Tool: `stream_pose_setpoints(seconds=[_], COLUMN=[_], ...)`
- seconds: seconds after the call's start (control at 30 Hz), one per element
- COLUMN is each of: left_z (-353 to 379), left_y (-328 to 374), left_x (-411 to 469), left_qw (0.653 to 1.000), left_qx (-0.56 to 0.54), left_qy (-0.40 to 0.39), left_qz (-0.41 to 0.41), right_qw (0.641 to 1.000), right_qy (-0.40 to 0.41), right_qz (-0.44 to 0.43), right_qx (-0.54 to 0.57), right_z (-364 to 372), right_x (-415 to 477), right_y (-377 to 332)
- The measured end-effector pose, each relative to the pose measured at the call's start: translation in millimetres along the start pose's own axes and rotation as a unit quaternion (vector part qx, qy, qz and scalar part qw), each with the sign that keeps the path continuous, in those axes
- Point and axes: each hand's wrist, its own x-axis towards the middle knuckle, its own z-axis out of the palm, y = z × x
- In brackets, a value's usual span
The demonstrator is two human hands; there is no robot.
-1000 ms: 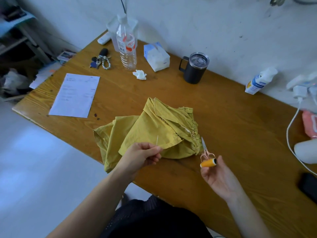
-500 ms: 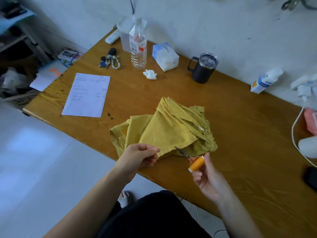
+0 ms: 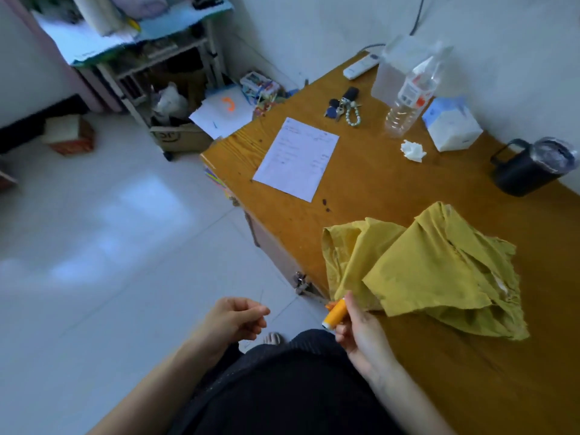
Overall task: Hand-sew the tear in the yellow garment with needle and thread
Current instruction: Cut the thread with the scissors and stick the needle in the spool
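The yellow garment [image 3: 430,271] lies crumpled on the wooden table [image 3: 392,189], near its front left corner. My left hand [image 3: 233,318] hovers off the table over the floor and pinches a thin needle [image 3: 261,296] between thumb and fingertips. A faint thread runs from it toward my right hand [image 3: 361,332]. That hand grips an orange thread spool [image 3: 335,313] at the table's front edge, touching the garment's lower left fold. Small scissors seem tucked behind the spool, only an orange bit showing.
On the table stand a paper sheet [image 3: 296,158], keys [image 3: 343,106], a water bottle [image 3: 411,95], a tissue box [image 3: 450,124], a crumpled tissue [image 3: 413,150] and a black mug [image 3: 533,166]. A cluttered shelf [image 3: 163,58] and boxes sit on the floor at left.
My left hand has pulled the needle leftward off the garment, past the table edge. My right hand with the spool moved to the garment's lower left. The view swung left.
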Motion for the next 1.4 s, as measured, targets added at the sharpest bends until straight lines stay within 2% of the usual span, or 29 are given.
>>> stream_pose_setpoints(seconds=[0.1, 0.23, 0.43, 0.57, 0.73, 0.87, 1.23, 1.4], left_z=[-27, -42, -36, -38, -73, -128, -360, -430], left_y=[-8, -20, -55, -79, -90, -94, -93, -101], left_x=[-9, -18, -33, -38, -46, -49, -66, -52], left_qw=[0.998, 0.986, 0.946, 0.914, 0.883, 0.867, 0.876, 0.869], left_qx=[-0.043, -0.127, -0.266, -0.340, -0.393, -0.415, -0.354, -0.325], left_qy=[0.054, 0.110, 0.184, 0.220, 0.254, 0.276, 0.327, 0.369], left_qz=[0.004, 0.010, 0.008, -0.002, 0.009, 0.017, 0.006, -0.051], right_qw=[0.998, 0.984, 0.953, 0.928, 0.917, 0.907, 0.888, 0.889], right_qy=[-0.018, -0.110, -0.172, -0.175, -0.167, -0.181, -0.258, -0.245], right_qz=[0.022, 0.068, 0.141, 0.177, 0.189, 0.189, 0.154, 0.124], right_qx=[-0.055, -0.119, -0.206, -0.276, -0.308, -0.331, -0.347, -0.366], right_z=[29, 54, 78, 90, 123, 178, 407, 485], right_x=[6, 13, 28, 42, 52, 57, 52, 73], right_y=[4, 2, 3, 13, 28, 48, 126, 126])
